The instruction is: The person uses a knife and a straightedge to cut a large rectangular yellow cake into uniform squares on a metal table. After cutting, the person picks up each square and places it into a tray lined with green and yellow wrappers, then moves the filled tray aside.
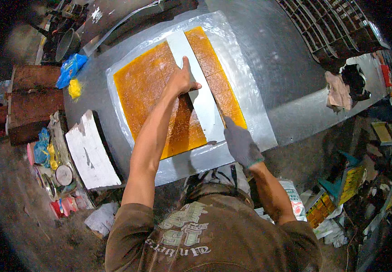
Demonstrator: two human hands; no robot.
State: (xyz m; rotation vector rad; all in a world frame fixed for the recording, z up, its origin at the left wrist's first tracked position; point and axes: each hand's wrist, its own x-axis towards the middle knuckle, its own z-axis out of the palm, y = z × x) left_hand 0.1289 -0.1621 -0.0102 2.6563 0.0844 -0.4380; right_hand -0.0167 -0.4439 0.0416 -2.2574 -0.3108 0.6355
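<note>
A flat amber-orange slab (145, 81) with a glossy, grainy surface lies on a clear plastic sheet (253, 98). Across it runs a straight white strip (204, 102). My bare left hand (181, 80) presses on this strip, with thumb and index finger spread apart. In a grey knitted glove, my right hand (240, 141) is closed around a thin-bladed cutting tool (222, 117), probably a knife, at the strip's right edge near its lower end. Its handle is hidden in the glove. Scored lines cross the narrow slab section (216, 71) to the right of the strip.
The plastic rests on a metal-topped table (294, 112). A metal rack (331, 27) stands at upper right, near a piece of brown paper (338, 90). Blue plastic (72, 69) and a yellow bundle (75, 88) lie left; a worn white board (92, 153) sits at lower left.
</note>
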